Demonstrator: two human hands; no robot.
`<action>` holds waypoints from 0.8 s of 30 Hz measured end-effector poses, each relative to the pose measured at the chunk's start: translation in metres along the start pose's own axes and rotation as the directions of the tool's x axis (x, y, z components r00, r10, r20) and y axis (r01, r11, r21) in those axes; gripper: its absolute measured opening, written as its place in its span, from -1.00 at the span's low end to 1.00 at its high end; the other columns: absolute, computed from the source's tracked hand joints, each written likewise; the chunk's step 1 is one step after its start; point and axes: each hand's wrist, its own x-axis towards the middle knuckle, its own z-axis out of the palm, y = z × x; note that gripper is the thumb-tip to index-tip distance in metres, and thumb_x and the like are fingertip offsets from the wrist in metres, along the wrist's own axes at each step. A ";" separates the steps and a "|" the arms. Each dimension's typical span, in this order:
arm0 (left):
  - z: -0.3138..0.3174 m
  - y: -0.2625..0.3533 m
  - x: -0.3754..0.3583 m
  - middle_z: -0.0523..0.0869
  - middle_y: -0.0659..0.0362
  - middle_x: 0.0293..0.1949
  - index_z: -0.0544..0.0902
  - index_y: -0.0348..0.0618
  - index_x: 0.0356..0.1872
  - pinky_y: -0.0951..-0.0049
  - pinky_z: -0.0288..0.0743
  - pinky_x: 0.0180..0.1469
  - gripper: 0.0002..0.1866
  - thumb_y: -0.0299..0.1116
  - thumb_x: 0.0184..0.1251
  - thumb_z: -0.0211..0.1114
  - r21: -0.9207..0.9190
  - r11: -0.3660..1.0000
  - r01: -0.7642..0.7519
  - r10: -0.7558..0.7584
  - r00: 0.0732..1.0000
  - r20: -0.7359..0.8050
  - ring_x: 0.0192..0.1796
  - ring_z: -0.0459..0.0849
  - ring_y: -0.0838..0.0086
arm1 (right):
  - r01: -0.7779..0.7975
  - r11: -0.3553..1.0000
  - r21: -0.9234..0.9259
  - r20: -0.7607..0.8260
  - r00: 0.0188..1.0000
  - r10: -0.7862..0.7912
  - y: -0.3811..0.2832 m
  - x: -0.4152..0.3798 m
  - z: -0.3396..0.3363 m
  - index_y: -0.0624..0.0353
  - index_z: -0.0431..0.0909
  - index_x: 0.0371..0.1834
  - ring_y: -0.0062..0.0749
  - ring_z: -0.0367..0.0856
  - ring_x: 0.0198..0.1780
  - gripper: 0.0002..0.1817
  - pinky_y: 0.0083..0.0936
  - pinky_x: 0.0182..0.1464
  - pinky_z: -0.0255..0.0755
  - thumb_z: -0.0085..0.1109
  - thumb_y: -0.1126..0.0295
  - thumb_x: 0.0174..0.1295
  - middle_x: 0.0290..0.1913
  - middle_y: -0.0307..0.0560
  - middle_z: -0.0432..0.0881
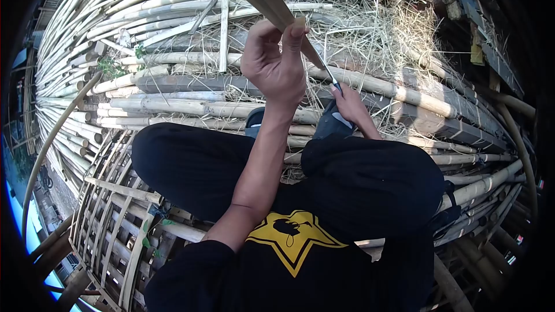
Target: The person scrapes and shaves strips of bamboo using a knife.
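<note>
Raised in front of me, my left hand point(274, 63) pinches a flat split bamboo strip point(270, 4) between thumb and fingers. The strip slants from the upper left down toward my right hand point(351, 105), which is closed around the dark handle of a knife point(330, 75). Its thin blade reaches up to the strip's lower end and overlaps it in this view. Part of the handle is hidden in my fingers, just above my right shoe point(334, 122).
Bamboo poles point(191, 107) lie beneath and around my feet, with more stacked at the left. Dry shavings point(370, 29) cover the ground ahead. A woven bamboo lattice point(110, 214) stands beside my left knee. A loose bamboo slat point(224, 29) lies across the poles.
</note>
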 end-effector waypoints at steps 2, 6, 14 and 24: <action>-0.005 0.000 0.001 0.68 0.14 -0.34 0.58 -0.33 -0.24 0.61 0.56 -0.19 -0.88 -0.57 0.26 0.33 0.051 0.999 -0.010 0.008 0.999 0.040 -0.28 0.67 0.59 | 0.072 0.994 0.082 0.006 0.997 -0.072 0.016 0.009 0.004 0.25 0.39 -0.25 -0.02 0.52 -0.51 -0.57 -0.23 -0.37 0.41 -0.12 0.02 0.44 -0.54 0.09 0.51; 0.004 -0.001 0.000 0.70 0.15 -0.36 0.61 -0.32 -0.30 0.63 0.55 -0.23 -0.91 -0.56 0.24 0.36 0.072 0.996 -0.046 0.043 0.998 0.045 -0.31 0.67 0.61 | -0.687 0.109 0.718 0.695 0.703 -0.147 0.004 0.010 -0.028 0.03 0.25 -0.30 -0.81 -0.05 -0.77 -0.69 -0.80 -0.78 -0.14 -0.21 0.06 0.50 -0.68 -0.43 0.09; -0.007 0.000 0.008 0.71 0.06 -0.40 0.54 -0.33 -0.27 0.53 0.65 -0.26 -0.92 -0.55 0.32 0.27 0.225 0.971 -0.079 0.043 0.986 0.159 -0.35 0.73 0.48 | 0.595 0.781 0.190 -0.482 0.750 -0.453 -0.060 -0.032 -0.050 0.25 0.35 -0.23 -0.10 0.48 -0.63 -0.75 -0.23 -0.55 0.30 -0.11 0.25 0.46 -0.60 0.03 0.48; -0.010 0.004 0.011 0.70 0.07 -0.35 0.58 -0.36 -0.25 0.49 0.65 -0.24 -0.90 -0.54 0.29 0.31 0.213 0.976 -0.055 0.009 0.978 0.209 -0.33 0.73 0.46 | -0.428 0.743 0.514 0.482 0.861 0.162 0.019 0.012 -0.001 0.09 0.30 -0.39 -0.54 0.20 -0.80 -0.60 -0.47 -0.75 0.18 -0.15 0.00 0.46 -0.71 -0.28 0.29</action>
